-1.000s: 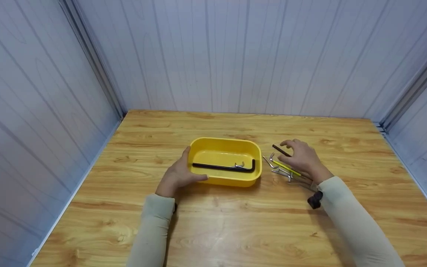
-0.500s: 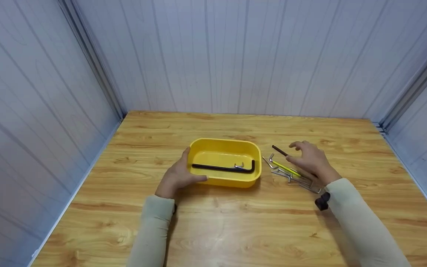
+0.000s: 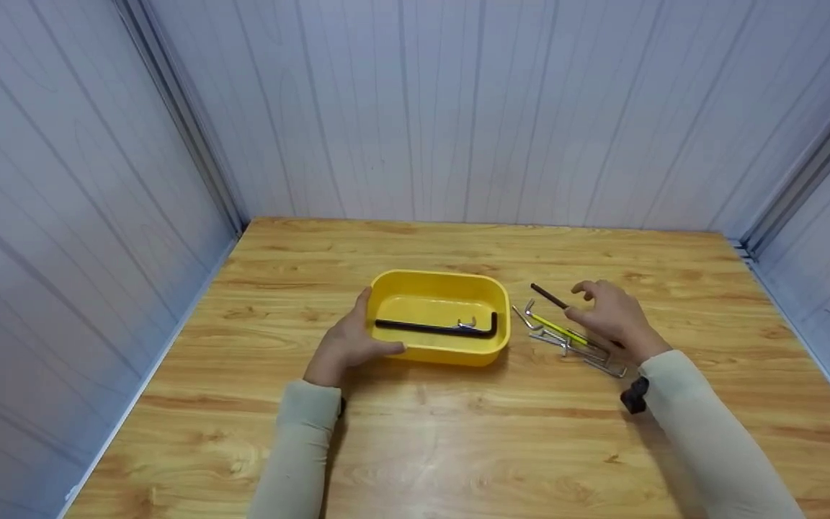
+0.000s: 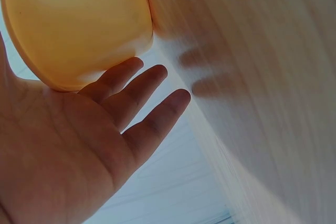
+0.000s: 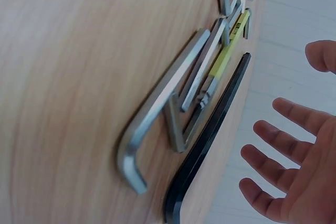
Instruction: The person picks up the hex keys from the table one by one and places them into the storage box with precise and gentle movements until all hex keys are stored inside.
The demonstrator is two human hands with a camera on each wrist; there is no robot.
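A yellow plastic bin (image 3: 436,355) holds a large black hex key (image 3: 429,329) and small silver hex keys (image 3: 466,324). My left hand (image 3: 346,339) rests against its left end. In the left wrist view, several fingers (image 4: 152,124) extend straight along the bin's outside. My right hand (image 3: 613,317) hovers over a loose pile of hex keys, its fingers spread and holding nothing. In the right wrist view, the pile has a black hex key (image 5: 210,129), one with a yellow sleeve (image 5: 224,56), and several silver hex keys (image 5: 163,87).
Everything lies on a wood-grain table (image 3: 415,447). Pale panels (image 3: 429,108) enclose it at the back and both sides. The pile is close to the bin's right end.
My right hand has moved right and slightly toward me, away from the bin, uncovering more of the silver hex keys. The left hand and bin have stayed in place.
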